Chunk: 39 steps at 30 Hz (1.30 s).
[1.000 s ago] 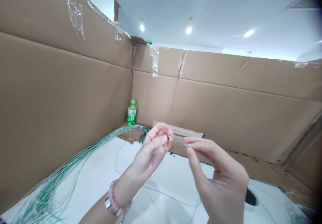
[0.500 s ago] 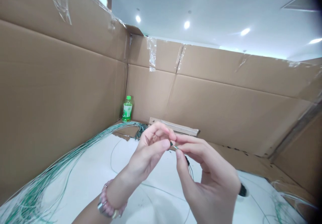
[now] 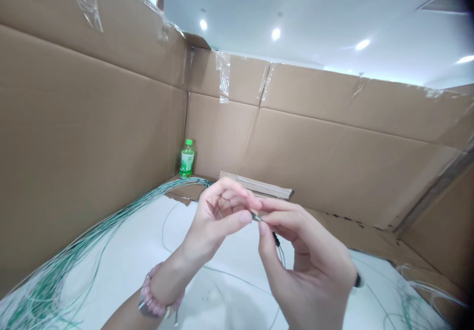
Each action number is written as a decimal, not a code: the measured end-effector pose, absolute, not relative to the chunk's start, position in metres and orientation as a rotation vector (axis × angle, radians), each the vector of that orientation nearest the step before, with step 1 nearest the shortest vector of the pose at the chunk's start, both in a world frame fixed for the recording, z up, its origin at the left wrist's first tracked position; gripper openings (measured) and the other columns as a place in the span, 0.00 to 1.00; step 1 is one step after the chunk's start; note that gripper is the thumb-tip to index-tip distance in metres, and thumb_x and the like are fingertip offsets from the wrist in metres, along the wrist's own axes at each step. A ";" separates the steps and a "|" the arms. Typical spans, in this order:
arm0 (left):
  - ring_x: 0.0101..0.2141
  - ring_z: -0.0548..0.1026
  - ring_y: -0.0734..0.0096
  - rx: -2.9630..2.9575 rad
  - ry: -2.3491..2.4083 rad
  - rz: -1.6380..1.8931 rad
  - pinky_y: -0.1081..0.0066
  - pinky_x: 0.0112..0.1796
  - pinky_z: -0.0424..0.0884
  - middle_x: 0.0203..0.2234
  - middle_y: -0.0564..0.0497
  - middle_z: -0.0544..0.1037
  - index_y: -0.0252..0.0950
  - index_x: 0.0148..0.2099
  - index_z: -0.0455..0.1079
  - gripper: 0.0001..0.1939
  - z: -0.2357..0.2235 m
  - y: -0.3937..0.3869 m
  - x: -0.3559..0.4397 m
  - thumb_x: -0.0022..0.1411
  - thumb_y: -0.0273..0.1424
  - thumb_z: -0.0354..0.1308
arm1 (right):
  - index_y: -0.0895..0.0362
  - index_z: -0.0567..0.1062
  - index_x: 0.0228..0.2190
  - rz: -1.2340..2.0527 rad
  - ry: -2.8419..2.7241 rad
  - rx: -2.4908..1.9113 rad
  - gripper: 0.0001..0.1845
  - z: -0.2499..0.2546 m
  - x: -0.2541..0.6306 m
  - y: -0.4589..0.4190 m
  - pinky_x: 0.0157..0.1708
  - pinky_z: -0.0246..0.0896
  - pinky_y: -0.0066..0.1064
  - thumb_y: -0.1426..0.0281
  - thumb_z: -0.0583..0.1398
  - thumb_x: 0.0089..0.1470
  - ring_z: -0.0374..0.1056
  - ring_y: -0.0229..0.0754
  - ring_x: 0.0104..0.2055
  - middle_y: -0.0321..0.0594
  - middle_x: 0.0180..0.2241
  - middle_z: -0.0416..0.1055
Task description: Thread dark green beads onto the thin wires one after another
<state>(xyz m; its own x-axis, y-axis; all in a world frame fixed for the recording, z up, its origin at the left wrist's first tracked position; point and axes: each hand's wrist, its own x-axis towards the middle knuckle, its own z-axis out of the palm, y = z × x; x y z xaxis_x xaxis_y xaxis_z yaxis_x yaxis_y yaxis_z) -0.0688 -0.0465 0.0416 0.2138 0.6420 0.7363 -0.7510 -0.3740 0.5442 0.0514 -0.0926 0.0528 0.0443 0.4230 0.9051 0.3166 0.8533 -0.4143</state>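
Just above the white surface, my left hand (image 3: pixel 218 216) and my right hand (image 3: pixel 303 251) meet fingertip to fingertip. Between thumb and fingers, my right hand pinches a thin green wire (image 3: pixel 258 218). At its left end sits a small dark green piece (image 3: pixel 254 215), held at the thumb and fingertips of my left hand; its exact kind is too small to make out. Behind my right fingers a black knobbly piece (image 3: pixel 276 239) shows, with thin dark wires hanging from it, partly hidden by the hand.
A long bundle of green and white wires (image 3: pixel 107 221) runs along the left cardboard wall (image 3: pixel 92 122). In the far corner stands a green bottle (image 3: pixel 187 159). A flat cardboard strip (image 3: pixel 266 188) lies by the back wall. More loose wires (image 3: pixel 411 305) lie at the right.
My left hand has shifted slightly, and its thumb and fingertips look a little further apart around the small dark green piece. My right hand keeps its pinch on the wire.
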 end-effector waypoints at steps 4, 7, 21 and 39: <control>0.34 0.77 0.82 1.493 -0.082 1.628 0.85 0.34 0.72 0.32 0.55 0.80 0.38 0.40 0.72 0.14 0.044 -0.048 -0.074 0.55 0.15 0.60 | 0.57 0.72 0.27 0.113 -1.541 -0.606 0.10 0.054 0.049 -0.093 0.33 0.72 0.28 0.84 0.59 0.45 0.72 0.40 0.38 0.38 0.32 0.74; 0.34 0.77 0.78 1.704 0.000 1.819 0.83 0.32 0.72 0.32 0.52 0.80 0.36 0.40 0.72 0.17 0.046 -0.050 -0.077 0.51 0.12 0.60 | 0.57 0.71 0.25 0.153 -1.536 -0.605 0.10 0.054 0.047 -0.095 0.32 0.72 0.27 0.84 0.59 0.45 0.72 0.39 0.37 0.38 0.33 0.74; 0.34 0.78 0.71 1.962 -0.057 2.080 0.75 0.32 0.75 0.32 0.48 0.79 0.32 0.41 0.71 0.21 0.045 -0.048 -0.076 0.46 0.09 0.62 | 0.58 0.71 0.25 0.157 -1.500 -0.610 0.10 0.052 0.045 -0.097 0.29 0.72 0.25 0.84 0.59 0.44 0.73 0.39 0.37 0.38 0.33 0.74; 0.41 0.77 0.65 2.053 0.073 1.940 0.75 0.29 0.74 0.32 0.49 0.79 0.36 0.47 0.70 0.26 0.047 -0.055 -0.090 0.48 0.09 0.61 | 0.57 0.72 0.30 0.082 -1.710 -0.635 0.13 0.056 0.057 -0.095 0.31 0.71 0.21 0.86 0.59 0.44 0.72 0.35 0.35 0.37 0.33 0.75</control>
